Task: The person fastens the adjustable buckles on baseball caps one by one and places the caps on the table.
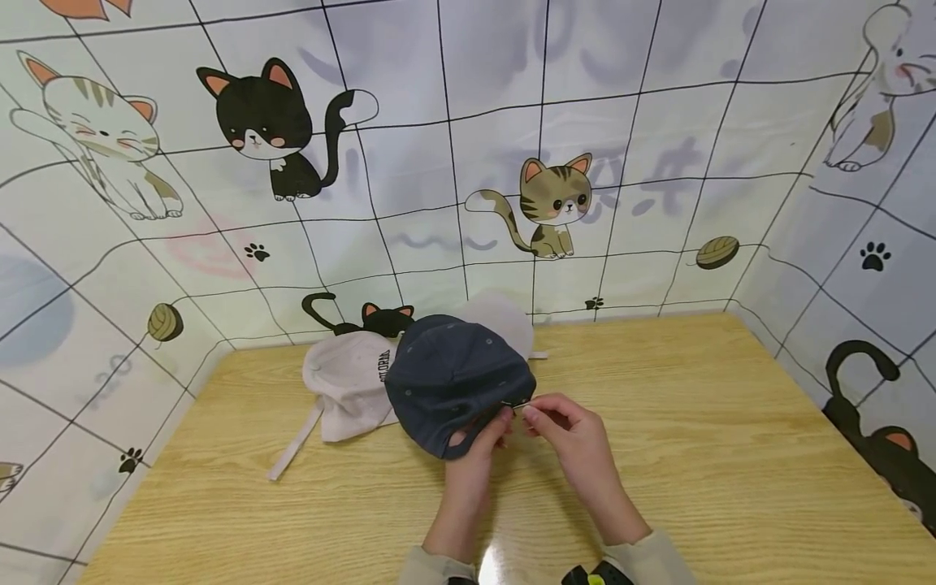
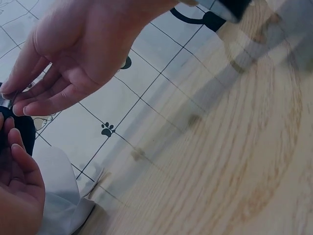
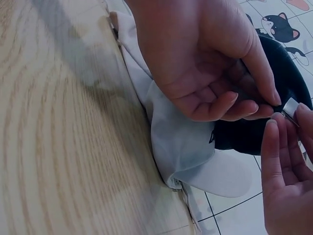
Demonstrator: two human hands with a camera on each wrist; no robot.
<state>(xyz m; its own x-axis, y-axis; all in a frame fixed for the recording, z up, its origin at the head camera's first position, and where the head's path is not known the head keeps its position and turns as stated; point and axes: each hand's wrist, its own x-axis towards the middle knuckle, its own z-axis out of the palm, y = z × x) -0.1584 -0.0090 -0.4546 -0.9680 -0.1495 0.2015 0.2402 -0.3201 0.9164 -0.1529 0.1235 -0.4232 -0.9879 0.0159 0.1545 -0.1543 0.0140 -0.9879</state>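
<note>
A dark navy cap (image 1: 449,378) lies on the wooden table (image 1: 702,455), its back opening facing me. My left hand (image 1: 503,418) pinches the cap's back strap beside the small metal buckle (image 1: 517,405). My right hand (image 1: 530,413) pinches that buckle from the right, thumb and forefinger together. In the right wrist view the buckle (image 3: 290,106) shows between the left hand (image 3: 266,105) above and the right hand (image 3: 288,125) below, against the navy cap (image 3: 244,137). The left wrist view has the right hand (image 2: 11,102) above the left hand (image 2: 11,137), the buckle hidden.
A white cap (image 1: 347,390) with lettering lies against the navy cap's left side, its long strap (image 1: 292,451) trailing toward me. Another pale cap (image 1: 504,321) sits behind. Cat-print walls (image 1: 658,162) enclose the table on three sides.
</note>
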